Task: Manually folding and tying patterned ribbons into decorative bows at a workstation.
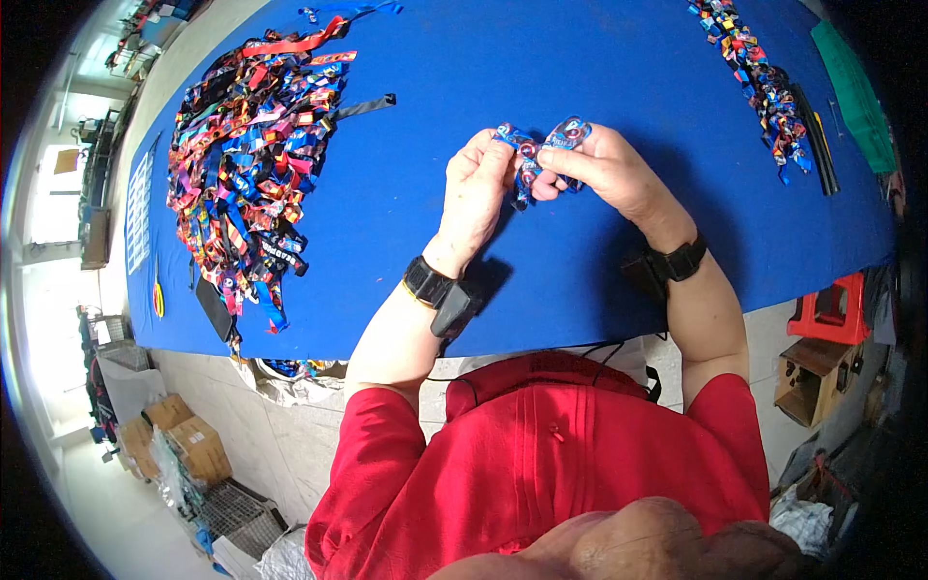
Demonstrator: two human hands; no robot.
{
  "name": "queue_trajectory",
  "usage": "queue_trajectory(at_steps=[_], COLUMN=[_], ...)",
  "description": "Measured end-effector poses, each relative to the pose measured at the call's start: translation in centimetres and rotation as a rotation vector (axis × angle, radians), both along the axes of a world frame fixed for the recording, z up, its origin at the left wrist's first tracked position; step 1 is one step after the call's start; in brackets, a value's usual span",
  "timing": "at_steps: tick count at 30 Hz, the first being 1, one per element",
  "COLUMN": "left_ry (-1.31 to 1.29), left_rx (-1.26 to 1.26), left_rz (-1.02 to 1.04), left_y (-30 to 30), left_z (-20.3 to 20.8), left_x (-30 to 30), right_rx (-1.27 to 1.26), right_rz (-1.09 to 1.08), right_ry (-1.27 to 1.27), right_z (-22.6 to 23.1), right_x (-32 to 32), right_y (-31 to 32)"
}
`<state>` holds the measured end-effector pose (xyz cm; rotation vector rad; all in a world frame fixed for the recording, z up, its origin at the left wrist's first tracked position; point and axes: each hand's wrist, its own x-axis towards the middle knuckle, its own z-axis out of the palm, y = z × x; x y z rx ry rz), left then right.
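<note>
Both hands meet above the middle of a blue-covered table (580, 68). My left hand (476, 193) and my right hand (604, 169) pinch the same short patterned fabric wristband (537, 147), blue with red and white print, looped between the fingertips. One end of the band hangs down between the thumbs. Each wrist carries a black strap with a small black device. The hands hover slightly over the cloth, apart from the piles on either side.
A big heap of multicoloured wristbands (246, 159) covers the table's left part. A narrower row of bands (759, 77) lies at the far right beside a green sheet (855, 97). A red stool (831, 309) and cardboard boxes (179, 440) stand on the floor.
</note>
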<state>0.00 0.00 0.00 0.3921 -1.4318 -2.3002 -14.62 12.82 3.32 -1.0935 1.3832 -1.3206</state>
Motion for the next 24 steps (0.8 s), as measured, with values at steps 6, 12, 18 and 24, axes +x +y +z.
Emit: queue_trajectory(at_steps=[6,12,18,24], left_ry=[-0.034,-0.041,-0.028,-0.006], left_rx=[0.009,0.057,0.037,0.02], left_rz=[-0.03,-0.03,-0.021,0.039], left_y=[0.3,0.2,0.3,0.0], left_z=[0.9,1.5,0.9,0.2], left_x=[-0.1,0.0,-0.1,-0.5], right_rx=[-0.034,-0.091,-0.072,-0.038], right_rz=[0.04,0.054,-0.098,-0.13], right_ry=[-0.146,-0.233,-0.266,-0.147], right_z=[-0.5,-0.6,-0.3,-0.8], right_x=[-0.1,0.5,1.0,0.3], right_y=[-0.1,-0.3,-0.1,-0.2])
